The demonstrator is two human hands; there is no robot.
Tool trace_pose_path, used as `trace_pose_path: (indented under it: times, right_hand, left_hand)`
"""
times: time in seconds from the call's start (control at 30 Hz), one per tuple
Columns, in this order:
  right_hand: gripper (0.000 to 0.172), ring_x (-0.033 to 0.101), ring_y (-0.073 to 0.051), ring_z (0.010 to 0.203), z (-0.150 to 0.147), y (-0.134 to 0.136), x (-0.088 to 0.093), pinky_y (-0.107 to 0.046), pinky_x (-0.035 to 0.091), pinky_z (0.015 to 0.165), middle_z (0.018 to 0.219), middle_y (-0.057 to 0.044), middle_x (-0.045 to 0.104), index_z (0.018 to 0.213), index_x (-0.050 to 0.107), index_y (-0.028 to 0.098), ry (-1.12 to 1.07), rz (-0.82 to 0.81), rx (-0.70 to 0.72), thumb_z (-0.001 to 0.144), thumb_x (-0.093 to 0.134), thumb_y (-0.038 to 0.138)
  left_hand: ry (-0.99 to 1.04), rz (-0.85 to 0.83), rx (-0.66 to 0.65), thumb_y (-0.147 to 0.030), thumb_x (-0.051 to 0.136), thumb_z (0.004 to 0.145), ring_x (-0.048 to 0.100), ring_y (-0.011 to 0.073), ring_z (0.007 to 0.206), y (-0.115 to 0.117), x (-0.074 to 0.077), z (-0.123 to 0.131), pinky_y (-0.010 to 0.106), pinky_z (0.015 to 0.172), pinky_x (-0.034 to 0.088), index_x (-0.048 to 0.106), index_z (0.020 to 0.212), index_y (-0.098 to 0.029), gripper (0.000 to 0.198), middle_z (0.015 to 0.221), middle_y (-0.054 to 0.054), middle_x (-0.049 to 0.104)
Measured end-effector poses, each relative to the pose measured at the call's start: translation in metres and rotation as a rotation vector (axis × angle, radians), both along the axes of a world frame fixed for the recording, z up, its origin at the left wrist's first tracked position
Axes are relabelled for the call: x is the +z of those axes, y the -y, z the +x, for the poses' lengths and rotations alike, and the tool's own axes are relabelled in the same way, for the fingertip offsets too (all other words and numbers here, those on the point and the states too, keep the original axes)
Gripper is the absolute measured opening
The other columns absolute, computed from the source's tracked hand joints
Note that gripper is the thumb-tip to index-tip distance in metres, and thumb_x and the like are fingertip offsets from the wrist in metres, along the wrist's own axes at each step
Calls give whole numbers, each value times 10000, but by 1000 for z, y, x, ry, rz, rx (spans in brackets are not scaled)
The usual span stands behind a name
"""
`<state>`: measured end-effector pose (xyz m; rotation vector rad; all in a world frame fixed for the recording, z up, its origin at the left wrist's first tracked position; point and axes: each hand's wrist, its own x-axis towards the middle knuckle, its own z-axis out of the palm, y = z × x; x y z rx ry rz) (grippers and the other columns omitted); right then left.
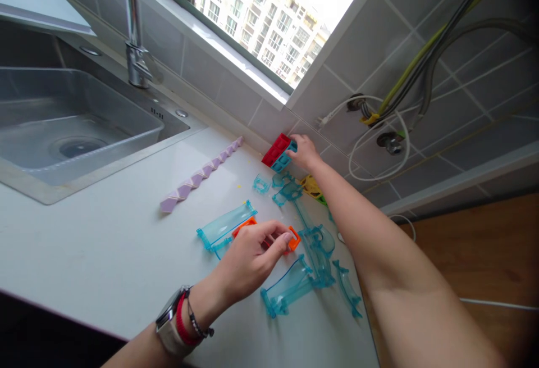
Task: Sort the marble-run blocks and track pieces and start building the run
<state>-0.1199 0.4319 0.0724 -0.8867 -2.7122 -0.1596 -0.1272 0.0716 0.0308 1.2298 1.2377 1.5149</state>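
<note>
My left hand (255, 253), wearing a watch and bracelets, is closed over an orange plastic piece (293, 239) low above the counter; orange shows on both sides of the fingers, and the rest is hidden. At the back near the wall, my right hand (305, 153) has its fingers on a blue block with square openings (281, 160). A red block (275, 149) sits directly against that blue one. Clear blue plastic track pieces (229, 223) lie around my left hand, several of them joined or overlapping. Yellow parts (311, 187) lie partly behind my right forearm.
A purple zigzag strip (202, 176) lies across the counter (105, 255). The sink (46, 185) holds a clear tub, with a faucet (135, 59) behind it. Cables and a pipe fitting (391, 142) stick out from the tiled wall on the right, and the counter ends beside my right arm.
</note>
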Motion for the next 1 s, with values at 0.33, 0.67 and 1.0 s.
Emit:
trace_pose_path:
  times: [0.33,0.67,1.0]
  right_hand:
    - [566,620,-330,1214,14,-13,-10,-485,493,1072,1263,-149,642,1445,580,225,41,-24,11,890,689,222]
    - [580,628,-307,1201,63,-29,-5,-460,486,1077,1272,-143,649,1411,631,239,68,-6,-25,843,724,161]
    - [501,684,-289,1151,78,-42,-8,-456,523,1014,1244,-145,725,1343,667,180,62,-29,-45,851,739,241]
  left_hand:
    - [-26,21,1,-372,507,1031,643,137,741,2,0,-1,246,683,464,716,920,-174,309,819,18,737]
    - [-16,20,-8,-392,508,1026,651,151,763,0,-2,2,254,687,475,711,932,-180,309,844,29,740]
    - [-17,9,-26,-420,505,1023,648,153,754,0,-1,2,251,682,479,706,922,-180,329,840,32,738]
